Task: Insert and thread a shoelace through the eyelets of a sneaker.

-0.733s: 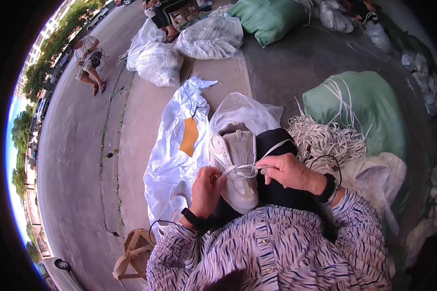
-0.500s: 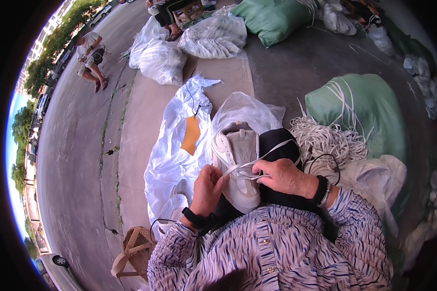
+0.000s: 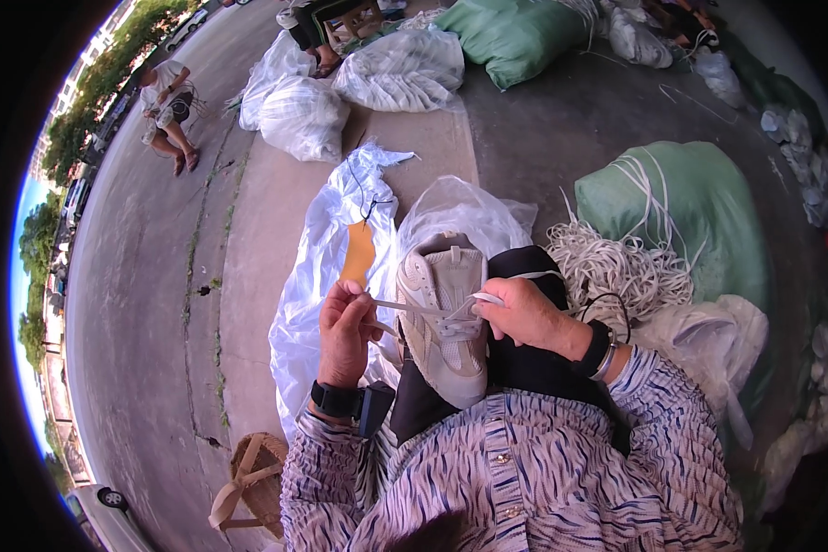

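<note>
The left hand (image 3: 345,331) has drawn its flat white shoelace (image 3: 397,306) farther left — fingers pinching it; the right hand (image 3: 523,315) grips another strand over the beige mesh sneaker (image 3: 446,322), centre frame, on the lap.

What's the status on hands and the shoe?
Left hand pinching a white lace end, right hand gripping the other. Beige sneaker on lap, toe toward wearer. Nothing blocking.

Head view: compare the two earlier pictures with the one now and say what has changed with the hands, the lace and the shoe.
The left hand has drawn its end of the white lace out leftward, away from the shoe, so the strand now runs taut. The right hand has kept its pinch on the other end at the eyelets. The shoe still lies on the lap, and the white bag and lace pile are unmoved.
</note>
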Demonstrator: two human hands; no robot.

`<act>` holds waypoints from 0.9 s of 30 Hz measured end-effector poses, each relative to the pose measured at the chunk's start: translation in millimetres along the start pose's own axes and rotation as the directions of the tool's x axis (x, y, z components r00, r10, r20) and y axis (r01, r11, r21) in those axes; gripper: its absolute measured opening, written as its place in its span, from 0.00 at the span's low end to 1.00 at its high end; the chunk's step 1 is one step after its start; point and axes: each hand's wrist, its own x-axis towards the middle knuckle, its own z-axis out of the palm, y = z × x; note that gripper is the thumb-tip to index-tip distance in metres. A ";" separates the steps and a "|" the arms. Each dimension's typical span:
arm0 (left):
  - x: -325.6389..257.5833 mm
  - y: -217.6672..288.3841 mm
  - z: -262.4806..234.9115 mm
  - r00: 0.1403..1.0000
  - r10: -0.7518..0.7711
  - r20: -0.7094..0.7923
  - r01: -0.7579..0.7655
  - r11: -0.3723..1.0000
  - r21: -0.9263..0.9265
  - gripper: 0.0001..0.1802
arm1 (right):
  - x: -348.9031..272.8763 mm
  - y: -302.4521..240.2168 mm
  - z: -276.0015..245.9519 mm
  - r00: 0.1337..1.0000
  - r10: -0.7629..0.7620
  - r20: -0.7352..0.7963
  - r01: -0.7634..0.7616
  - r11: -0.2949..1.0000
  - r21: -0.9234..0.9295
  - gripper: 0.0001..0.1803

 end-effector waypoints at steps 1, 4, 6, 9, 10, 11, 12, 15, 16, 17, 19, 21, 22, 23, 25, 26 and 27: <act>4.2 4.1 -2.9 0.999 0.039 -0.006 -0.039 0.999 0.010 0.05 | 1.5 2.0 1.6 0.998 -0.004 -0.062 0.008 0.998 0.070 0.09; 7.9 2.7 -8.3 0.997 0.073 0.004 -0.073 0.992 0.108 0.05 | 4.6 8.0 1.5 0.923 -0.108 -0.369 0.197 0.957 0.212 0.10; 7.5 -3.1 -9.9 0.982 0.160 0.102 -0.188 0.892 0.410 0.05 | 4.3 12.3 -1.4 0.821 -0.318 -0.475 0.387 0.921 0.052 0.09; 3.3 -7.0 -18.5 0.956 0.254 0.144 -0.292 0.841 0.456 0.04 | -6.8 21.4 -5.7 0.849 -0.480 -0.222 0.356 0.829 -0.432 0.07; 1.7 -8.4 -21.4 0.931 0.322 0.174 -0.366 0.805 0.467 0.03 | -13.4 25.1 -7.6 0.933 -0.348 -0.086 0.273 0.845 -0.460 0.07; -2.2 -9.1 -25.5 0.937 0.320 0.141 -0.347 0.798 0.493 0.01 | -18.5 28.7 -10.6 0.917 -0.370 -0.147 0.308 0.894 -0.326 0.07; -4.1 -12.1 -28.1 0.936 0.316 0.154 -0.350 0.794 0.497 0.01 | -24.9 33.0 -14.7 0.945 -0.272 -0.180 0.232 0.949 -0.215 0.08; -9.7 -28.1 -30.4 0.972 0.208 0.106 -0.220 0.671 0.708 0.03 | -32.0 46.0 -32.7 0.994 -0.101 -0.041 0.106 0.983 0.151 0.09; -10.3 -32.2 -31.0 0.988 0.139 0.069 -0.147 0.695 0.704 0.03 | -34.6 51.2 -40.5 0.998 0.059 0.022 -0.063 0.932 0.356 0.10; -10.4 -33.3 -32.5 0.983 0.159 0.086 -0.173 0.691 0.702 0.05 | -37.9 56.1 -50.6 0.998 0.066 -0.002 -0.057 0.880 0.472 0.12; -11.7 -33.2 -33.7 0.989 0.125 0.086 -0.148 0.693 0.706 0.08 | -39.6 66.6 -64.9 0.988 0.129 -0.090 -0.063 0.850 0.522 0.14; -14.1 -27.6 -32.8 0.919 0.344 0.192 -0.348 0.479 0.806 0.14 | -40.1 73.8 -74.5 0.922 0.243 -0.303 -0.133 0.930 0.341 0.13; -16.6 -24.4 -30.6 0.918 0.346 0.194 -0.350 0.478 0.806 0.14 | -40.3 75.1 -76.0 0.941 0.191 -0.279 -0.084 0.931 0.355 0.13; -20.5 -22.4 -26.8 0.915 0.375 0.149 -0.341 0.522 0.782 0.16 | -38.1 74.6 -76.2 0.932 0.123 -0.341 -0.070 0.984 0.163 0.13; -24.9 -21.0 -16.7 0.924 0.367 0.112 -0.327 0.602 0.728 0.20 | -32.4 67.6 -70.1 0.896 0.077 -0.436 -0.068 0.997 0.038 0.10; -25.6 -23.4 -9.4 0.936 0.338 0.101 -0.318 0.683 0.657 0.19 | -28.3 61.6 -63.7 0.913 0.002 -0.408 0.011 1.000 0.029 0.10; -22.8 -25.1 -3.0 0.945 0.305 0.115 -0.310 0.731 0.607 0.17 | -22.6 54.1 -57.5 0.877 -0.139 -0.461 0.120 0.990 -0.070 0.09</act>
